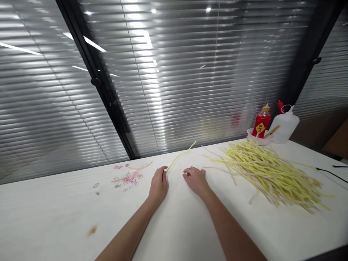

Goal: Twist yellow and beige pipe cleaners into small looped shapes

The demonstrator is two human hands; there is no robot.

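From the head view, I take the heap of yellow and pale strands (272, 177) as my landmark; it sprawls on the white worktop (49, 221), a few loose ends straying from its left edge. Behind it, by the window blinds (179, 83), a red-labelled bottle (262, 121) and a wooden stick (272, 131) stand in a clear tub (252, 137), with a whitish jug (285, 127) just to their right; these sit beyond the heap, out of the hands' way. Well left of the heap lie scattered small coloured loops (130, 179) with pale strips (146, 165) among them, and nearer the person is a brown stain (92, 230).

Left of the heap, a single yellow strand (178, 157) runs away toward the blinds; the left hand (158, 185) has a narrow grip on its near end. The right hand (198, 181) lies between that strand and the heap, fingers curled toward the thumb; something small and reddish shows at the tips, but I cannot tell what it is or whether the grip is closed on it.

The left fingertips hide the strand's end. Right of the heap, two thin dark cords (333, 175) are cut off by the picture's edge, and a red tip (280, 106) is partly hidden behind the jug.
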